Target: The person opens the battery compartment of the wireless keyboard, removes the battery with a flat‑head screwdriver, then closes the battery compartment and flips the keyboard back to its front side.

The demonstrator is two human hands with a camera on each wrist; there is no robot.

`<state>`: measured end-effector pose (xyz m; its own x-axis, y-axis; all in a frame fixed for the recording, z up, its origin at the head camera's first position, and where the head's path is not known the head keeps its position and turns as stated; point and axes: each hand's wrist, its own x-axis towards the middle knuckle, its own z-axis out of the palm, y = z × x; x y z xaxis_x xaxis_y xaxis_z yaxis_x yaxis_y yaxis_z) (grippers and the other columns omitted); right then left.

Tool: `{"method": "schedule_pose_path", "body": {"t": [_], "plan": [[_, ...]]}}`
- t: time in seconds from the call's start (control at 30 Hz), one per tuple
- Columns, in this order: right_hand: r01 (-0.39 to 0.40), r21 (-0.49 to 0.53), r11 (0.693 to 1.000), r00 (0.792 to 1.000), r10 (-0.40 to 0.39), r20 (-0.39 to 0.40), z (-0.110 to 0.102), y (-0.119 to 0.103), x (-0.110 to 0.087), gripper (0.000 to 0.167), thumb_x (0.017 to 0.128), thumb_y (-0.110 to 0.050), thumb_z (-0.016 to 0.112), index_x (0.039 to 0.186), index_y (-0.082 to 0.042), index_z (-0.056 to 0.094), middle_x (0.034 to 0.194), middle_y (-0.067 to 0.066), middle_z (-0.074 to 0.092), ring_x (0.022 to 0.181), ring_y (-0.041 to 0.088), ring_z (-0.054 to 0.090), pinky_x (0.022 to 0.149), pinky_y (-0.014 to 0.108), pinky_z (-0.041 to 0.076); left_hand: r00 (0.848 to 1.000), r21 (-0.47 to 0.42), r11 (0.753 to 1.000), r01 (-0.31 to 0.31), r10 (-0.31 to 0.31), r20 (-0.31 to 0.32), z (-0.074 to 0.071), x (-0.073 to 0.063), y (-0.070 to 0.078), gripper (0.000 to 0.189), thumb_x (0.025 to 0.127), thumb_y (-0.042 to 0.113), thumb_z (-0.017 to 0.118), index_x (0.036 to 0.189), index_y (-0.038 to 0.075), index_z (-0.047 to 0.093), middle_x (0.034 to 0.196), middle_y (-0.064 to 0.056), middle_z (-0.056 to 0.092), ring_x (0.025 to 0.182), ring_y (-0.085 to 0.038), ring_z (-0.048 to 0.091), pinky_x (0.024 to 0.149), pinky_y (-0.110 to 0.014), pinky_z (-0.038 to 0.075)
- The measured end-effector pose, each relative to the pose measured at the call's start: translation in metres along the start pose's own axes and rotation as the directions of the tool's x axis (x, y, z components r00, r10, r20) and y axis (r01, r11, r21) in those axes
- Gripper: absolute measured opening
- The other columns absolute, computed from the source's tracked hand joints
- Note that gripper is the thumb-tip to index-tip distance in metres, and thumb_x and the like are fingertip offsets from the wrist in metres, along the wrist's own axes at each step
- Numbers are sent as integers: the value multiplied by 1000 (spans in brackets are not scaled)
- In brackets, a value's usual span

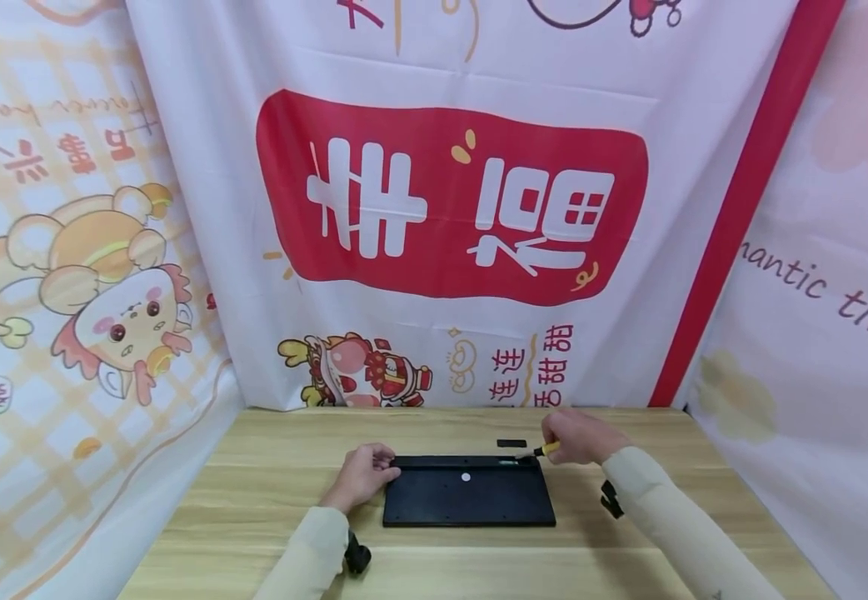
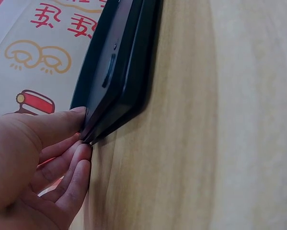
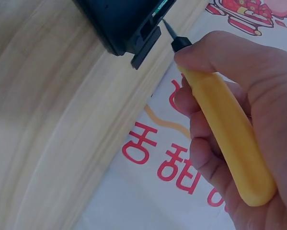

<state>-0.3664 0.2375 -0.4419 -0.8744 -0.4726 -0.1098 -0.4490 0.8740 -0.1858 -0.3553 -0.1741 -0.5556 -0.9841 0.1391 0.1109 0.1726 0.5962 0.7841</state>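
A black keyboard [image 1: 467,500] lies face down on the wooden table, its underside up. At its far left corner, my left hand [image 1: 366,475] pinches the edge, thumb above and fingers at the rim in the left wrist view. My right hand [image 1: 580,435] grips a tool with a yellow handle [image 3: 229,139], a black collar and a slim metal tip [image 3: 169,28]. The tip is right at an open slot [image 1: 509,462] near the keyboard's far right corner, where a green strip [image 3: 158,9] shows. A small black cover [image 1: 511,443] lies just beyond that edge.
The wooden table [image 1: 254,517] ends at a printed white cloth [image 1: 434,350] hanging behind it. More printed cloths hang at the left [image 1: 104,333] and right [image 1: 816,375]. A round white sticker [image 1: 466,477] is on the keyboard's underside.
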Motion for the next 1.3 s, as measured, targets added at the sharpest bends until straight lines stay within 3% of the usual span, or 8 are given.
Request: {"method": "schedule_pose_path", "body": {"t": [0.27, 0.47, 0.67, 0.77, 0.9, 1.3], "plan": [[-27, -25, 999, 999, 28, 36, -3, -6, 7, 23, 83, -9, 89, 76, -16, 68, 75, -5, 64, 69, 13, 58, 66, 34, 53, 1000, 15, 1000, -10, 10, -9, 3, 0, -3, 24, 94, 11, 80, 116, 3, 76, 105, -8, 76, 96, -18, 71, 86, -39, 62], [-28, -49, 998, 997, 32, 70, -13, -16, 15, 37, 82, -5, 88, 61, -17, 60, 59, -8, 50, 56, 10, 44, 56, 26, 40, 1000, 1, 1000, -13, 13, -13, 1, -1, -2, 24, 93, 9, 80, 115, 2, 76, 105, -10, 76, 97, -20, 71, 87, -41, 62], [-86, -101, 991, 990, 96, 99, -20, -34, 23, 50, 83, -1, 83, 54, -19, 47, 53, -8, 40, 51, 8, 35, 51, 25, 31, 1000, 12, 1000, -10, 10, -12, 1, -1, -1, 24, 93, 10, 81, 115, 2, 76, 105, -9, 77, 96, -20, 72, 85, -39, 62], [-128, -140, 982, 984, 143, 103, -25, -45, 25, 45, 84, 1, 82, 59, -18, 50, 58, -6, 46, 54, 11, 41, 52, 27, 36, 1000, 19, 1000, -8, 8, -11, 2, 1, -2, 24, 93, 11, 81, 115, 2, 76, 104, -8, 77, 95, -19, 71, 85, -39, 62], [-171, -181, 968, 977, 191, 99, -29, -58, 28, 31, 82, 2, 84, 72, -15, 59, 72, -1, 62, 66, 16, 56, 61, 32, 50, 1000, 22, 1000, -14, 14, -8, 2, 3, -3, 24, 93, 11, 81, 115, 3, 76, 105, -8, 77, 96, -18, 71, 86, -40, 62], [-213, -236, 948, 966, 240, 93, -28, -71, 37, 31, 78, 0, 88, 84, -14, 61, 80, 2, 67, 72, 20, 63, 71, 39, 59, 1000, 30, 999, -16, 16, -7, 2, 2, -2, 22, 92, 9, 82, 113, 2, 78, 102, -9, 77, 93, -17, 70, 84, -39, 62]]}}
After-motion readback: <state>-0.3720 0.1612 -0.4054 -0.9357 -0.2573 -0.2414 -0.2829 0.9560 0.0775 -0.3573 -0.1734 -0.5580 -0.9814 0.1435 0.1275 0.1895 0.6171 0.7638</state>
